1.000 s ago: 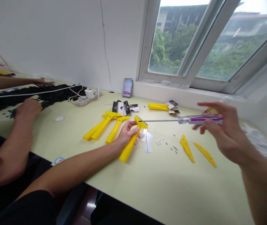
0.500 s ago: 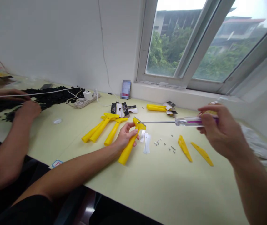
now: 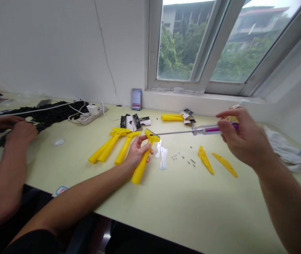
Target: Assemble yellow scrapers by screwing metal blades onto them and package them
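Over the last second little has changed in the grip: the left hand [image 3: 136,152] keeps the yellow scraper [image 3: 143,157] propped on the table [image 3: 192,208] and the right hand [image 3: 241,137] keeps the screwdriver [image 3: 192,131] level, its tip resting at the scraper's head throughout. What has shifted is mostly the view, which has swung so that everything sits a little further left and lower in the picture, while the fingers of the right hand have rolled around the handle, which suggests the shaft is being turned in place and the fastening at the head is being driven rather than only lined up. The left hand is curled closed around the upper part of the scraper's handle, thumb near the head, with the butt of the handle on the table. The right hand is closed on the clear and purple handle of the screwdriver, fingertips pinching it rather than a full fist. Just beside the scraper lie white slips [image 3: 162,155], then a scatter of small screws and nuts [image 3: 183,158] and two yellow pieces [image 3: 215,164]. Three more yellow scrapers [image 3: 113,144] lie close by to the left. At the far left another person's hands [image 3: 20,130] work at a heap of black parts [image 3: 47,113].
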Motion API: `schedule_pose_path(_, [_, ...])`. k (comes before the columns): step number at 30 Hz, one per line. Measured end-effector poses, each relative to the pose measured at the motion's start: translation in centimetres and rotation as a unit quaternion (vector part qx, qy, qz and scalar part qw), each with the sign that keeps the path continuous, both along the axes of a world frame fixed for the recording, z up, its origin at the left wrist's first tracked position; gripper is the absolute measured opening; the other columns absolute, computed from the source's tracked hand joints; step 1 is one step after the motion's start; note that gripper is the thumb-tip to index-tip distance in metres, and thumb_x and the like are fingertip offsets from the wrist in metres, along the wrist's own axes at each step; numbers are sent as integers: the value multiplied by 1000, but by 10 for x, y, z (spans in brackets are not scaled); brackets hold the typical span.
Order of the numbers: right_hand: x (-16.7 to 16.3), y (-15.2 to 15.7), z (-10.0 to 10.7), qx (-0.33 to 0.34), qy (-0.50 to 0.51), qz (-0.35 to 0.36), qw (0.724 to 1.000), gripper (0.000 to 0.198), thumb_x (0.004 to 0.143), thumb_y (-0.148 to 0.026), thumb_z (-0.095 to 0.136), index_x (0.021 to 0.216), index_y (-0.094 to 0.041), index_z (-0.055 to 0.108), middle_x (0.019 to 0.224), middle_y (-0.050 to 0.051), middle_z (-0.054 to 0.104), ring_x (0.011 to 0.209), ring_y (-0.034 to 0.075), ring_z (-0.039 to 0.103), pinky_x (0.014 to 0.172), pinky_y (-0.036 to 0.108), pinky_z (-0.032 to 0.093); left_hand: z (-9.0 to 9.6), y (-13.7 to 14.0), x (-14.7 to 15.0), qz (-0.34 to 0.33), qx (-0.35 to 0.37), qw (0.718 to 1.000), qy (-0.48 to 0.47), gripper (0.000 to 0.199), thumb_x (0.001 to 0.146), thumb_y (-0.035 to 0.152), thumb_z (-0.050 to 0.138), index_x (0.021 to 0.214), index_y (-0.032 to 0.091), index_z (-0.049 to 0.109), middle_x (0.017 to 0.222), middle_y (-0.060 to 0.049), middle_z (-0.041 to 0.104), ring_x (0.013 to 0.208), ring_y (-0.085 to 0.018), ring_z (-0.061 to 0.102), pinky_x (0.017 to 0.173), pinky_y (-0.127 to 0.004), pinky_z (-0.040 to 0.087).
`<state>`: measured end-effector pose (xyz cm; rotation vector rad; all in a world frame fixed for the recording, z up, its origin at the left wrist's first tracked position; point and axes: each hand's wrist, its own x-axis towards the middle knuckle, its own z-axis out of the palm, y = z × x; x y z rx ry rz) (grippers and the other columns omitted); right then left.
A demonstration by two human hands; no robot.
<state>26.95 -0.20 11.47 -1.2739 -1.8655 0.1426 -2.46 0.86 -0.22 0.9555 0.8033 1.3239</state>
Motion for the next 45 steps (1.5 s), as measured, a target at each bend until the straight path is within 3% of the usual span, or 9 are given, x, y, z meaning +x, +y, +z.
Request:
schedule_pose_path(5, [0, 4, -1, -39, 11, 96, 995, 48, 87, -49, 56, 128, -30, 42, 104, 6, 66, 67, 18, 64, 64, 38, 55, 2, -2, 1, 13, -1, 1000, 14, 42, 71, 32, 79, 99, 18, 51, 122, -8, 50, 61, -10, 62, 33, -19, 44])
schedule_pose_path(9, [1, 6, -2, -26, -8, -23, 999, 34, 90, -51, 50, 115, -27, 52, 73, 1, 63, 54, 18, 58, 56, 36, 52, 3, -3, 2, 1, -3, 1000, 15, 42, 71, 33, 78, 100, 19, 52, 127, -8, 48, 63, -11, 63, 34, -19, 45])
schedule_pose_path(12, [2, 8, -3, -45, 25, 98, 994, 49, 87, -47, 57, 131, -30, 42, 108, 7, 65, 71, 20, 65, 65, 38, 56, 3, -3, 1, 13, -2, 1000, 20, 41, 71, 33, 78, 101, 18, 53, 126, -8, 48, 63, -11, 64, 34, -19, 45])
schedule_pose_path(16, [-1, 8, -4, -14, 6, -21, 1000, 32, 89, -47, 54, 114, -26, 54, 79, 3, 65, 56, 18, 59, 55, 36, 53, 3, -3, 1, 13, 7, 999, 30, 41, 73, 35, 77, 101, 19, 52, 128, -8, 48, 65, -12, 65, 35, -20, 46])
schedule_pose_path(20, [-7, 5, -4, -2, 61, 97, 993, 60, 84, -39, 63, 135, -36, 31, 127, 9, 57, 73, 19, 66, 63, 37, 57, 3, -5, 3, 26, 10, 999, 35, 43, 72, 36, 78, 102, 19, 53, 129, -9, 48, 66, -13, 66, 34, -21, 47])
schedule_pose_path(25, [-10, 4, -7, 29, 65, -27, 997, 44, 87, -44, 58, 127, -29, 44, 88, 5, 65, 56, 19, 60, 52, 37, 52, 1, -5, 4, 15, 17, 999, 41, 41, 74, 35, 76, 102, 18, 51, 130, -10, 47, 66, -14, 67, 34, -21, 48])
schedule_pose_path(29, [-11, 4, -7, -32, 47, 127, 990, 66, 87, -41, 58, 142, -32, 23, 121, 10, 61, 76, 21, 67, 66, 38, 56, -1, -1, 2, 54, 9, 997, 47, 41, 73, 33, 76, 101, 18, 50, 126, -9, 50, 62, -12, 66, 33, -20, 47])
schedule_pose_path(33, [-11, 4, -6, -18, -11, -1, 1000, 34, 94, -47, 44, 117, -25, 54, 67, 0, 60, 54, 18, 59, 56, 34, 52, 1, -1, 2, 54, 2, 997, 49, 42, 71, 33, 77, 101, 18, 51, 126, -9, 51, 63, -12, 66, 34, -20, 47])
schedule_pose_path(45, [0, 12, -7, -76, 17, 99, 992, 56, 83, -51, 62, 130, -26, 44, 100, 6, 67, 70, 19, 65, 63, 35, 55, 2, -5, 3, 59, 11, 995, 78, 43, 72, 35, 76, 102, 19, 51, 127, -8, 50, 64, -13, 67, 34, -20, 48])
